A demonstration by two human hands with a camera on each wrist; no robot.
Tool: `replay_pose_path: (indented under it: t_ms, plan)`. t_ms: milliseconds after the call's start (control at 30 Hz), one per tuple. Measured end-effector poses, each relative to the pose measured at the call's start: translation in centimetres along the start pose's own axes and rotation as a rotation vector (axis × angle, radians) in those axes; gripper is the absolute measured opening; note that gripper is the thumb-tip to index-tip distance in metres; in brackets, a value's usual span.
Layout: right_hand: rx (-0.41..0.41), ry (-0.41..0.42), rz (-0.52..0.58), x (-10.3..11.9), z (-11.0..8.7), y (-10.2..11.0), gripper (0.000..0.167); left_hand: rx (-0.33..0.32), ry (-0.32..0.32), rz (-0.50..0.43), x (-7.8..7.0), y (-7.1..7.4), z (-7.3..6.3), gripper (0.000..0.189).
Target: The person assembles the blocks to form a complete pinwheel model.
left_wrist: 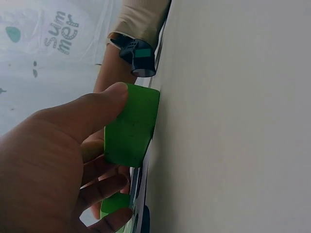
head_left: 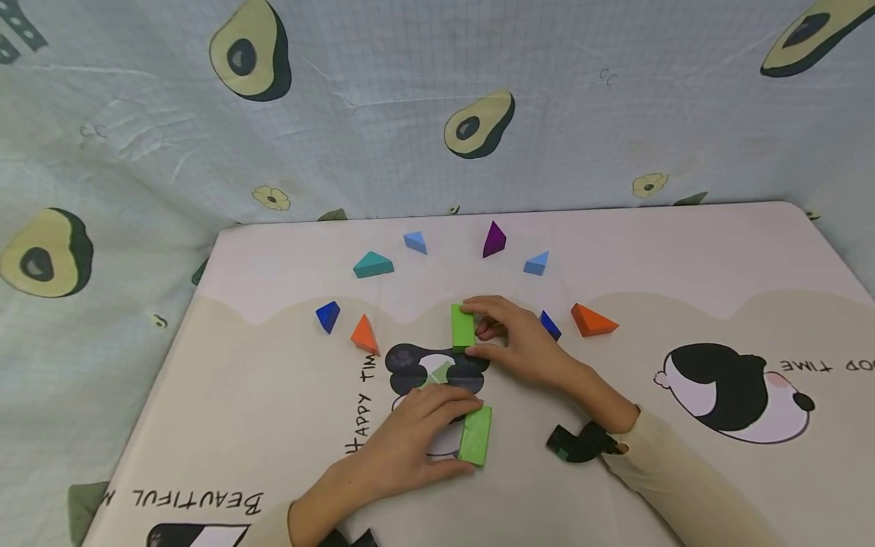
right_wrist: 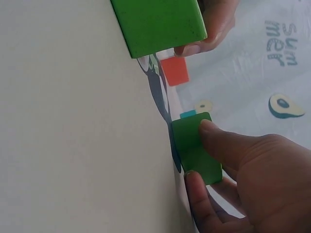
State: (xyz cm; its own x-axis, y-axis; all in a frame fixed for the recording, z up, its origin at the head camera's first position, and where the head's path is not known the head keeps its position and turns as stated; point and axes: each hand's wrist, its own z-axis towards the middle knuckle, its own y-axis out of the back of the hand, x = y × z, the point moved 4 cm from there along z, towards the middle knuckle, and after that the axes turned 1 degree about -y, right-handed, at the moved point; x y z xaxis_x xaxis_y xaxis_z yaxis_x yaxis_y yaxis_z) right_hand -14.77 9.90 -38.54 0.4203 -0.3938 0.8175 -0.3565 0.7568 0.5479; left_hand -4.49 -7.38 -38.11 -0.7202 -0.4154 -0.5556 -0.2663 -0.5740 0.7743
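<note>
My left hand (head_left: pixel 413 437) pinches a green block (head_left: pixel 475 436) by its ends, thumb at the near end and fingers at the far end. Farther up the table, my right hand (head_left: pixel 522 342) grips a second green block (head_left: pixel 462 328) along its right side. In the right wrist view, the thumb and a fingertip press on the face of this block (right_wrist: pixel 197 145). The left wrist view shows my left thumb on the top edge of the nearer block (left_wrist: pixel 131 124). Both blocks are close to the table surface, with a gap between them.
An arc of triangular blocks lies beyond the hands: teal (head_left: pixel 373 264), light blue (head_left: pixel 415 241), purple (head_left: pixel 494 240), dark blue (head_left: pixel 329 317) and orange (head_left: pixel 593 320) among them. A dark blue one (head_left: pixel 550 325) is partly behind my right hand. An avocado-print curtain (head_left: pixel 383 114) hangs behind the table.
</note>
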Motion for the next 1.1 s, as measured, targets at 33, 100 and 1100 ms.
replay_pose_path:
  t_ms: [33,100,1100]
  plan:
    - [0.003,0.0,0.003,0.0,0.0,0.0,0.058,-0.001,0.002,0.003,0.0,0.0,0.0,0.066]
    - [0.009,-0.002,0.005,0.0,0.0,0.0,0.058,-0.001,0.012,0.007,-0.1,0.0,0.0,0.067]
    - [0.024,-0.03,0.006,-0.8,-0.1,-0.1,0.044,-0.195,0.144,0.008,1.5,1.6,1.7,0.067]
